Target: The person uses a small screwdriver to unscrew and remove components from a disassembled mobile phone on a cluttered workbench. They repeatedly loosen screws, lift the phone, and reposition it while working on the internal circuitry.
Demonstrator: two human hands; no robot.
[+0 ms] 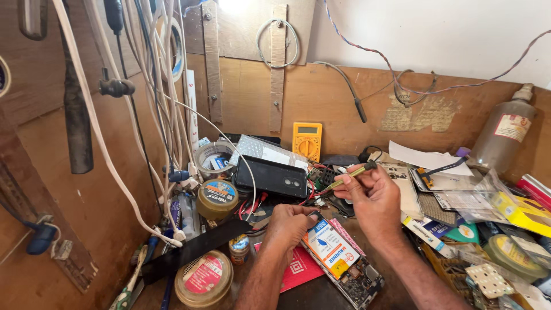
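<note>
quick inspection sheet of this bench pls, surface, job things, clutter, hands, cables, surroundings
surface: wooden bench, almost wholly covered, bare only at the near edge
job's things: opened phone with its battery showing, lying flat; soldering iron with its tip pointing down-left
clutter: yellow multimeter, black phone, tape rolls, bottle, papers and packets on the right
hands: left hand pressed on the opened phone's top end; right hand holds the soldering iron like a pen
cables: white and black leads hang on the left; twisted wire runs along the back wall
surroundings: wooden back panel, white wall above
</note>
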